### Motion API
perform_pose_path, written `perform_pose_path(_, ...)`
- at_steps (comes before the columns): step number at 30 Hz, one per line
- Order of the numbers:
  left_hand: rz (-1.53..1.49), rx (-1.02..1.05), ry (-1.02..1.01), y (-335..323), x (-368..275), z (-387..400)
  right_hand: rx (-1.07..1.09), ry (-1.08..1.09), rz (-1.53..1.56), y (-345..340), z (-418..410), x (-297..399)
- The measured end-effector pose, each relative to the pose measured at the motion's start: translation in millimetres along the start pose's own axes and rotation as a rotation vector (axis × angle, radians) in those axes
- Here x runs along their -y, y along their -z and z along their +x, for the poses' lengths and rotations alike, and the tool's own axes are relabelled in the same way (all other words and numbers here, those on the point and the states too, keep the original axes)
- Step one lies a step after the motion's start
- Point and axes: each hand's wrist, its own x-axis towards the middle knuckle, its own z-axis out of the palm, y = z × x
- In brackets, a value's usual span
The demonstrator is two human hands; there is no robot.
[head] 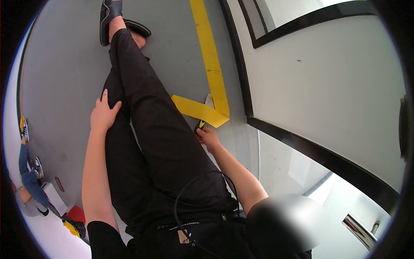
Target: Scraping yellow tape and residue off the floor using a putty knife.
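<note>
My right hand point(210, 139) is closed around the black-and-yellow handle of a putty knife point(201, 124), low beside my right leg. Its metal blade point(209, 101) passes beneath a short stretch of yellow floor tape point(197, 108) and shows again on the far side. That stretch angles across from the corner of a long yellow tape line point(210, 61) stuck to the grey floor, and its other end reaches my trouser leg. On my left leg, around the knee, my left hand point(103, 113) rests with fingers spread and nothing in it.
A white panel with a black frame point(241, 64) borders the floor on my right. A metal handle point(359, 230) is at lower right. Far left, another person point(30, 181) sits near a white box point(54, 198) and a red item point(76, 214). A black cable point(176, 202) loops over my lap.
</note>
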Motion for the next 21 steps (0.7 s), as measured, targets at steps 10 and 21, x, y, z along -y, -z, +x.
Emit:
perform_pose_path(10, -0.001, -0.010, -0.008, 0, -1, 0, -0.044, -0.003, -0.008, 1, -5, -4)
perform_pose_path(21, 0.030, -0.002, -0.002, 1, -3, -1, -0.076, 0.003, 0.056, 6, -14, -14)
